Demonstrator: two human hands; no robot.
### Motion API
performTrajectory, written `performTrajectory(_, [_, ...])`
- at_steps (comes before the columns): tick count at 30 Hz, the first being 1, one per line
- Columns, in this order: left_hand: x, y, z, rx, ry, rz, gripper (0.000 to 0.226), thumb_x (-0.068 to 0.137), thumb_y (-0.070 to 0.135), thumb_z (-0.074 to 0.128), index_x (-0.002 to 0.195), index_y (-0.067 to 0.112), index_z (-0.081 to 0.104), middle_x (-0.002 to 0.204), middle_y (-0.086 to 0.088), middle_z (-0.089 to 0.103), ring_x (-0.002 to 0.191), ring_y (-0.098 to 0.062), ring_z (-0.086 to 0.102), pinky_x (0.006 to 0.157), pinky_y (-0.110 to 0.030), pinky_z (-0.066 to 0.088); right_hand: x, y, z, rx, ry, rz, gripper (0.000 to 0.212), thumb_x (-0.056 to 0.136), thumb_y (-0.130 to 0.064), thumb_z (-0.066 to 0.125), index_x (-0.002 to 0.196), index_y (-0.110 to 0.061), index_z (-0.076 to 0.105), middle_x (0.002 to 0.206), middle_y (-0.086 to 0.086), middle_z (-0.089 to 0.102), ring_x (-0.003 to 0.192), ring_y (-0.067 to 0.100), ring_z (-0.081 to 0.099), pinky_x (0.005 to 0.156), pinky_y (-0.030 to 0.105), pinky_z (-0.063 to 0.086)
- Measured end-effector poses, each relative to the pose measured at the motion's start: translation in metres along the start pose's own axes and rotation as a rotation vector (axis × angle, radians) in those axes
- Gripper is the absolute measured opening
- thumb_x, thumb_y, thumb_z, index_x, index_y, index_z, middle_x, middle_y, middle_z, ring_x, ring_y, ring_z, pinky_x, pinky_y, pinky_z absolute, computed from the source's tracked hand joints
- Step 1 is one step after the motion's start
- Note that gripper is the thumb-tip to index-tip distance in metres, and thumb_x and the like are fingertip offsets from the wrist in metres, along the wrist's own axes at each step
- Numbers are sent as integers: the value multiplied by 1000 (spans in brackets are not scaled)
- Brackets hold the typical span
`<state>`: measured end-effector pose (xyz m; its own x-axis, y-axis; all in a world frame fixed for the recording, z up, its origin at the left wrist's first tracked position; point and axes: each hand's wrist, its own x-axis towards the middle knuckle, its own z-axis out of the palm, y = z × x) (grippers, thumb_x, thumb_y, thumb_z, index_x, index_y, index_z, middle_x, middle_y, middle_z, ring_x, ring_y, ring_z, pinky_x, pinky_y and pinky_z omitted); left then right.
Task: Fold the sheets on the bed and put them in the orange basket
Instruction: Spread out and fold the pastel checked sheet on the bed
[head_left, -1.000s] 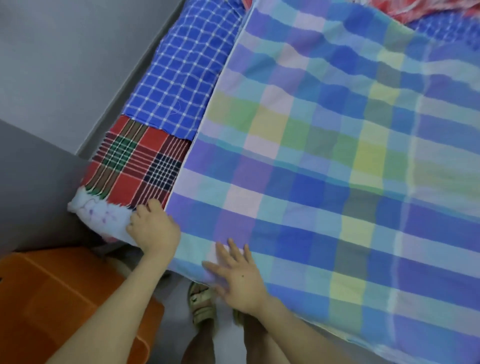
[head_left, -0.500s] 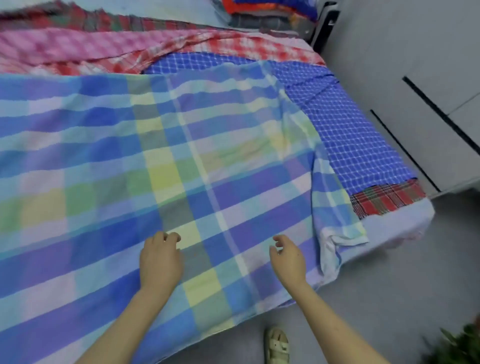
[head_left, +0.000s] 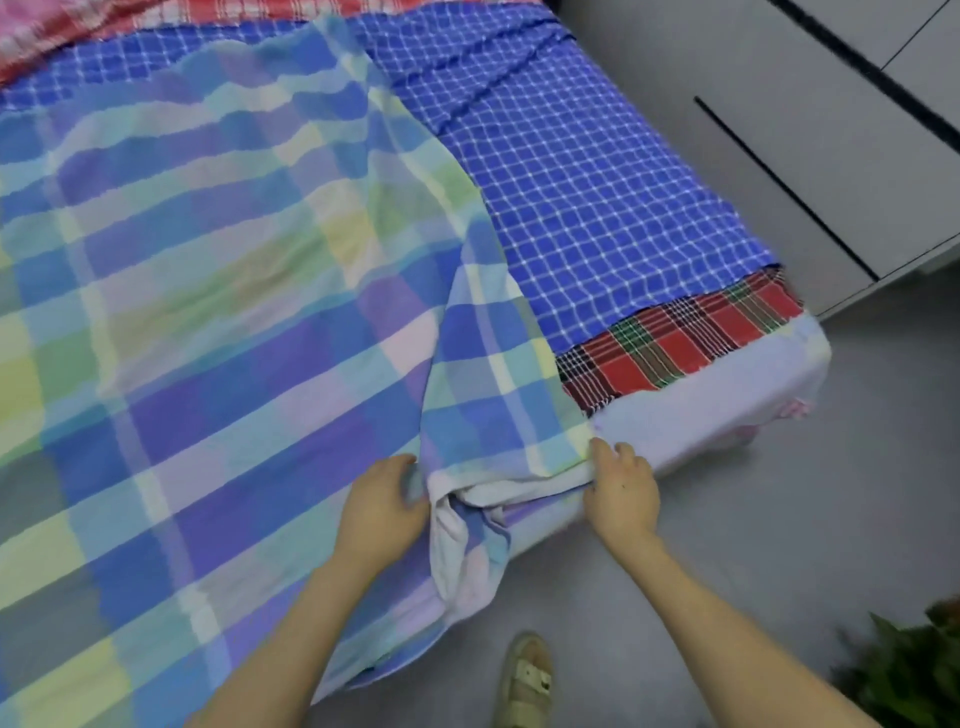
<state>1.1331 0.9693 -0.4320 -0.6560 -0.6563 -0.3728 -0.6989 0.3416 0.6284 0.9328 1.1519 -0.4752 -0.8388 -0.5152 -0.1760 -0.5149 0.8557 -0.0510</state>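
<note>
At bed corner | left hand now grips pastel sheet; right hand now pinches its edge

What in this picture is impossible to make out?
Head view:
- Orange basket: outside the frame.
- Left hand: fingertips tucked into the pastel sheet's fold.
- Blue sheet: its left part covered by the pastel sheet.
- Plant: blurred, cut by the right edge.

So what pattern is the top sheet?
Big pastel plaid sheet: blue, purple, green, yellow. Head view.
</note>
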Motion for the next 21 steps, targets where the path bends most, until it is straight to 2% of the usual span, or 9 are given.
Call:
performTrajectory(3, [5, 31, 23, 49, 14, 104, 81, 66, 60, 36, 125, 8, 55, 119, -11, 61, 108, -31, 54, 88, -28, 35, 25, 22, 14, -28, -21, -120, 58, 42, 2, 80, 98, -8, 69, 81, 19, 59, 58, 36, 56, 44, 35, 45])
performTrajectory(7, [13, 39, 34, 62, -56, 34, 76, 68, 54, 37, 132, 14, 46, 128, -5, 55, 114, -27, 53, 88, -28, 37, 45, 28, 6, 375, -71, -102, 40, 75, -14, 49, 110, -8, 68, 105, 16, 64, 90, 36, 59, 74, 40, 48])
performTrajectory(10, [25, 37, 28, -7, -82, -159, 61, 75, 25, 43, 136, 19, 38, 126, -4, 58, 103, -34, 58, 72, -32, 38, 50, 26, -18, 724, -61, 100, 27, 84, -1, 48, 102, -6, 67, 98, 11, 68, 88, 26, 59, 80, 35, 47])
performTrajectory(11, [29, 31, 26, 20, -113, -188, 61, 80, 14, 44, 140, 20, 34, 131, -3, 55, 105, -34, 57, 72, -33, 38, 51, 26, -28, 831, -49, 189, 25, 84, 2, 46, 98, -5, 66, 93, 12, 67, 85, 26, 58, 80, 36, 48])
performTrajectory(14, [38, 16, 24, 180, -275, -200, 77, 83, -4, 41, 149, 25, 16, 153, -2, 28, 128, -29, 45, 95, -32, 37, 61, 40, -62, 1397, -42, 602, 30, 86, 5, 36, 83, -6, 64, 78, 9, 66, 74, 23, 61, 71, 38, 57])
performTrajectory(16, [42, 15, 28, 255, -342, -188, 81, 84, -4, 41, 151, 25, 5, 158, -5, 10, 135, -28, 37, 99, -32, 35, 68, 58, -68, 1658, -137, 878, 30, 89, 4, 37, 84, -8, 64, 67, 3, 69, 60, 17, 66, 58, 31, 58])
performTrajectory(18, [43, 21, 31, 321, -381, -176, 81, 86, -4, 39, 150, 24, -2, 159, -5, 0, 139, -28, 29, 99, -31, 35, 69, 67, -51, 1601, -211, 991, 25, 93, 0, 38, 94, -6, 61, 67, 4, 67, 52, 18, 63, 47, 26, 52])
performTrajectory(19, [44, 22, 34, 339, -389, -172, 81, 87, -4, 39, 150, 24, -4, 159, -4, -2, 140, -28, 27, 98, -30, 35, 68, 67, -42, 1475, -215, 941, 22, 95, -2, 38, 101, -8, 58, 77, 9, 66, 56, 20, 59, 47, 26, 46])
performTrajectory(21, [44, 20, 35, 338, -376, -169, 81, 87, -5, 39, 150, 23, -4, 159, -2, -2, 141, -28, 25, 96, -28, 36, 67, 67, -23, 1116, -185, 658, 22, 93, -5, 43, 110, -16, 51, 102, 16, 61, 75, 27, 58, 57, 31, 44])
